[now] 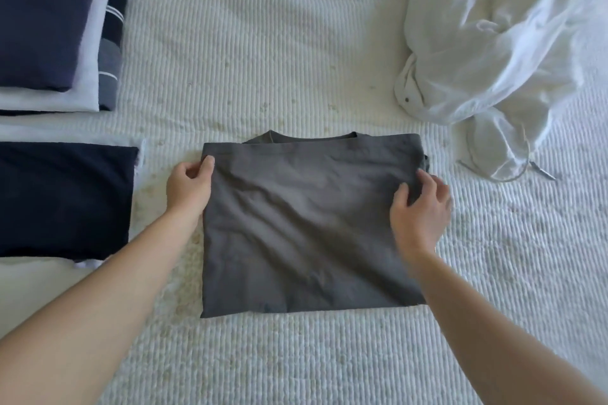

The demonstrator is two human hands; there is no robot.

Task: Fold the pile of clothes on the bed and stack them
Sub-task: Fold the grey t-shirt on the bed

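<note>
1. A gray shirt (pixel 306 227) lies folded into a square in the middle of the frame, flat on the white bed cover (pixel 296 43). Its neck hole peeks out at the top edge.
2. The left hand (pixel 189 189) pinches the shirt's upper left corner between thumb and fingers.
3. The right hand (pixel 421 207) pinches the shirt's right edge near the top, fingers curled on the cloth.
4. At the upper left sits a stack of folded clothes (pixel 56 26), dark blue on top.
5. Below it, at the left edge, lies a folded dark cloth (pixel 62 200).
6. At the upper right sits a crumpled white garment (pixel 487 56), not folded.
</note>
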